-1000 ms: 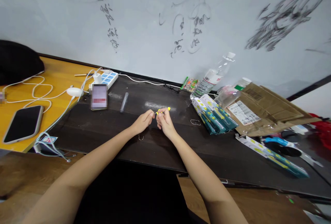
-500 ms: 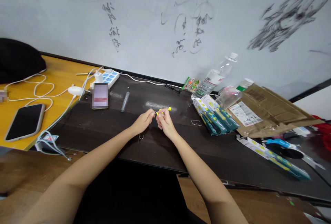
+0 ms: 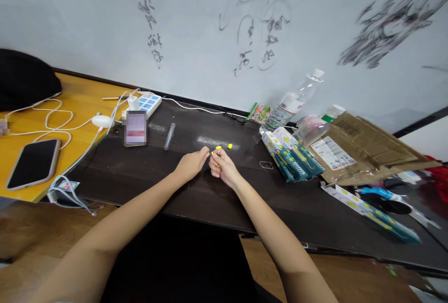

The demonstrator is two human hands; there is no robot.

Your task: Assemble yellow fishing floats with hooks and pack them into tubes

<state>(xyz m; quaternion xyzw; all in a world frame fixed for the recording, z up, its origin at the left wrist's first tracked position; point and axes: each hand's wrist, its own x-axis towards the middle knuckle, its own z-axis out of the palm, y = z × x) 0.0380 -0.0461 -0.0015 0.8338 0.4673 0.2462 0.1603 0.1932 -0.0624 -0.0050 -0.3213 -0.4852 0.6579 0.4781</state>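
Near the middle of the dark table, my left hand (image 3: 192, 165) is closed in a pinch on the end of a thin wire-like piece, too small to make out fully. Facing it, my right hand (image 3: 224, 166) pinches a small yellow piece (image 3: 212, 153) at the fingertips, and the two hands nearly meet there. More yellow shows beneath the right fingers, mostly hidden. Just beyond the right hand lie a yellow piece (image 3: 218, 147) and a rounder yellow piece (image 3: 230, 146). A bent thin wire loop (image 3: 266, 165) rests to the right.
A clear tube (image 3: 170, 136) and a phone-like screen (image 3: 136, 128) lie at left, by a power strip (image 3: 150, 103). On the right are teal-and-white boxes (image 3: 292, 153), a water bottle (image 3: 285, 109) and a brown paper bag (image 3: 367, 146). A whiteboard (image 3: 196, 37) rises behind.
My left hand has turned slightly, its back now more toward me, and the thin wire hanging below it no longer shows clearly. My right fingers have curled in more; the yellow pieces beyond show more separately.
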